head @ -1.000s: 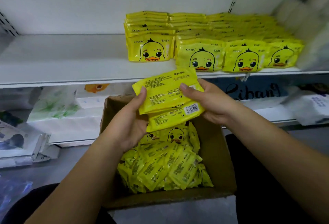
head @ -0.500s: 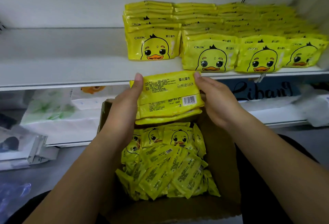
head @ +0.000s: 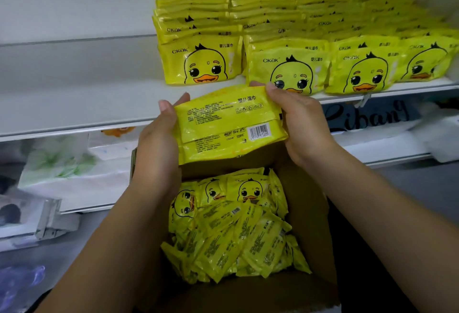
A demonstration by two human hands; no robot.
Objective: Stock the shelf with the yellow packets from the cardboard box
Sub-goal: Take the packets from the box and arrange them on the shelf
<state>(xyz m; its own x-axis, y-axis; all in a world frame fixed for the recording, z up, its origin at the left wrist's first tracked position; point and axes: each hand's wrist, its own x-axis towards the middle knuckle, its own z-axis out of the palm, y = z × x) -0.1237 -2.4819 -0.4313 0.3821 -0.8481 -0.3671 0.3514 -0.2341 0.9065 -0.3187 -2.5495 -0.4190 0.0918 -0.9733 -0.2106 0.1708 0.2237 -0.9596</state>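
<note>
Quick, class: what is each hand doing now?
Left hand: grips the yellow packets at the left end.
Right hand: grips the same packets' right end.

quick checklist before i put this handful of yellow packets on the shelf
1. Grip: left hand and right hand hold the stack of yellow plastic packets by its two ends: ok.
2. Stack edges lined up: ok.
3. Bare room on the white metal shelf, left of the stocked duck-face rows: ok.
4. Facing: the held stack shows its barcode side, the stocked rows show duck faces: not ok.
5. Packet count in the stack: cannot tell.
</note>
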